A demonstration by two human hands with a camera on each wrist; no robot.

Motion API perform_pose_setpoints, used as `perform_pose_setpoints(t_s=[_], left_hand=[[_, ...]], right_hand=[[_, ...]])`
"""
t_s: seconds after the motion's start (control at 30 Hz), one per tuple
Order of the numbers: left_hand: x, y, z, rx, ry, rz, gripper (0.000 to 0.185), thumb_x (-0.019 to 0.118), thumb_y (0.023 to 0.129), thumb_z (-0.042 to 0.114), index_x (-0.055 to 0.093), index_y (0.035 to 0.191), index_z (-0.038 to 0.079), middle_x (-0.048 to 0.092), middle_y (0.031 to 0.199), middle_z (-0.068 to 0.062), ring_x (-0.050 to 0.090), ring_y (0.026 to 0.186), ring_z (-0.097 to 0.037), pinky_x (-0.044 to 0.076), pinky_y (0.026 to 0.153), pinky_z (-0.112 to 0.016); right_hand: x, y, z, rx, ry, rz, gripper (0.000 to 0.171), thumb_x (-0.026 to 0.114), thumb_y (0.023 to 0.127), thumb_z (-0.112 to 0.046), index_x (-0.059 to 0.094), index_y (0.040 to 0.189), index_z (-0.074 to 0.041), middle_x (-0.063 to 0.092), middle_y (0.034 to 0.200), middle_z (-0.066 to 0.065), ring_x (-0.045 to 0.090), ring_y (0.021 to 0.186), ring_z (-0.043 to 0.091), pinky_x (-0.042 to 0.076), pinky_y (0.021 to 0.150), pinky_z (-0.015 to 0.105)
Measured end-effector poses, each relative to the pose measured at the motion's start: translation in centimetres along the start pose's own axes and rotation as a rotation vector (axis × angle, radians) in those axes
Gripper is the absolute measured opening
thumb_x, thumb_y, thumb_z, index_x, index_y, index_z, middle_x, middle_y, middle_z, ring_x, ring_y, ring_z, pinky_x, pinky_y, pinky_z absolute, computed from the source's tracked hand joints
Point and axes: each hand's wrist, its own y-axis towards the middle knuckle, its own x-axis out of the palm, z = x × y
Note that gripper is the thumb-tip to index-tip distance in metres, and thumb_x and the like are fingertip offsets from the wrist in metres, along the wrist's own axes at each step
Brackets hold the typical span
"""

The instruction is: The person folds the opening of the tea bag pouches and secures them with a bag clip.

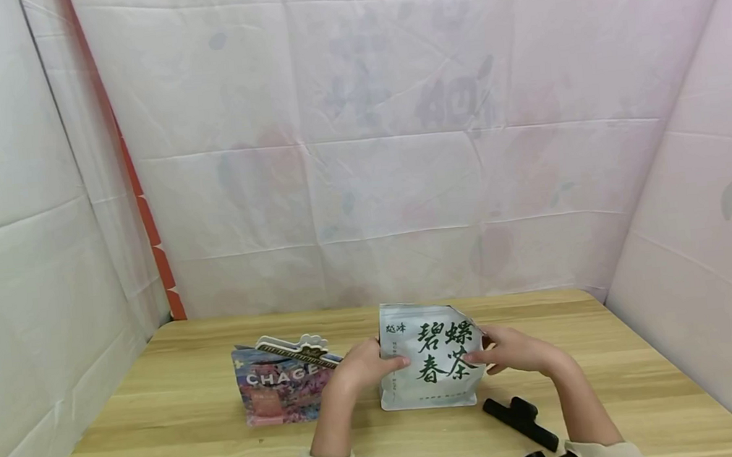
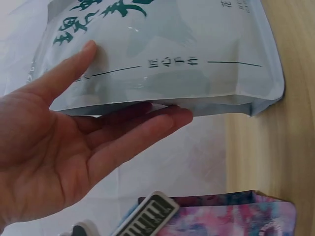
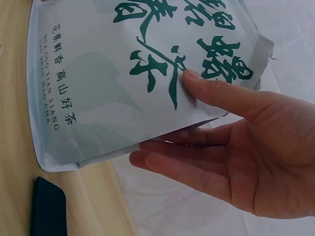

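Note:
A pale grey-green tea bag with dark green characters stands upright on the wooden table. My left hand grips its left side, the thumb on the front face and the other fingers at the side and behind. On the opposite side my right hand holds the bag likewise, as the right wrist view also shows. One top corner of the bag looks creased. Next to my left forearm stands a colourful "CHAGE" pouch, with a light, dark-striped clip across its top.
A black bag clip lies on the table in front of the right hand, near the bag's lower right corner. White patterned cloth hangs behind the table and along both sides.

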Motion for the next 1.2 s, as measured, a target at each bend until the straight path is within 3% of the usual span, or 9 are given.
perform_pose_setpoints(t_s=[0.13,0.33,0.43,0.53,0.63,0.8,0.9,1.07,1.2], left_hand=[[-0.3,-0.5,0.6,-0.013,0.038,0.086,0.028,0.064,0.087,0.030,0.051,0.077,0.006,0.029,0.057,-0.001,0.027,0.050,-0.014,0.026,0.046,-0.029],[-0.9,-1.0,1.9,-0.004,0.245,0.312,0.043,0.066,0.082,0.044,0.052,0.090,0.004,0.046,0.068,-0.002,0.042,0.055,-0.015,0.035,0.049,-0.030],[-1.2,-1.4,2.5,0.030,0.279,0.370,0.043,0.067,0.081,0.045,0.052,0.085,0.006,0.045,0.066,0.000,0.039,0.053,-0.013,0.033,0.046,-0.027],[-1.3,-1.8,3.3,0.113,0.293,0.373,0.037,0.065,0.083,0.043,0.048,0.075,0.011,0.040,0.058,0.004,0.033,0.048,-0.010,0.029,0.043,-0.024],[-1.1,-2.1,4.4,0.253,0.286,0.389,0.031,0.064,0.085,0.038,0.048,0.072,0.015,0.042,0.061,0.008,0.037,0.052,-0.007,0.033,0.046,-0.020],[0.6,-1.2,6.2,0.504,0.330,0.506,0.018,0.066,0.085,0.030,0.057,0.083,0.015,0.052,0.080,0.007,0.048,0.079,-0.009,0.042,0.069,-0.019],[1.8,-0.1,6.3,0.579,0.436,0.588,0.018,0.066,0.086,0.028,0.061,0.095,0.013,0.056,0.091,0.005,0.049,0.094,-0.012,0.040,0.085,-0.021],[3.9,1.6,5.6,0.521,0.700,0.634,0.039,0.059,0.089,0.039,0.058,0.118,0.013,0.056,0.114,0.001,0.043,0.117,-0.017,0.020,0.107,-0.034],[4.9,2.3,5.3,0.457,0.779,0.653,0.042,0.052,0.090,0.047,0.060,0.117,0.015,0.058,0.112,0.002,0.046,0.114,-0.016,0.013,0.108,-0.039]], right_hand=[[-0.6,-0.5,-0.4,-0.020,-0.071,-0.003,0.039,0.060,0.091,-0.019,0.051,0.116,0.009,0.057,0.098,0.013,0.058,0.093,0.030,0.050,0.078,0.045],[-1.5,-1.7,-1.4,-0.030,-0.214,0.048,0.044,0.058,0.091,-0.025,0.051,0.119,0.008,0.054,0.115,0.019,0.047,0.110,0.042,0.044,0.084,0.050],[-1.9,-2.0,-1.7,-0.047,-0.226,0.084,0.048,0.056,0.092,-0.027,0.048,0.125,0.007,0.050,0.122,0.022,0.043,0.114,0.043,0.042,0.085,0.051],[-2.0,-2.2,-1.8,-0.091,-0.196,0.112,0.046,0.050,0.096,-0.027,0.046,0.128,0.006,0.048,0.126,0.023,0.043,0.116,0.042,0.039,0.089,0.053],[-2.0,-2.1,-1.8,-0.143,-0.125,0.129,0.045,0.043,0.099,-0.026,0.045,0.129,0.008,0.047,0.127,0.023,0.041,0.118,0.039,0.034,0.093,0.054],[-1.6,-1.2,-1.8,-0.216,-0.034,0.142,0.042,0.039,0.100,-0.021,0.046,0.127,0.011,0.051,0.124,0.022,0.041,0.118,0.039,0.029,0.096,0.056],[-1.5,-0.8,-1.7,-0.230,-0.007,0.133,0.040,0.041,0.100,-0.020,0.047,0.126,0.010,0.052,0.122,0.021,0.042,0.117,0.038,0.031,0.096,0.055],[-1.3,-0.8,-1.5,-0.222,0.007,0.124,0.040,0.044,0.099,-0.019,0.046,0.126,0.010,0.049,0.124,0.023,0.042,0.118,0.038,0.035,0.095,0.050],[-1.1,-0.6,-1.4,-0.223,-0.010,0.133,0.040,0.048,0.097,-0.020,0.048,0.125,0.009,0.050,0.124,0.022,0.046,0.115,0.037,0.042,0.091,0.042]])
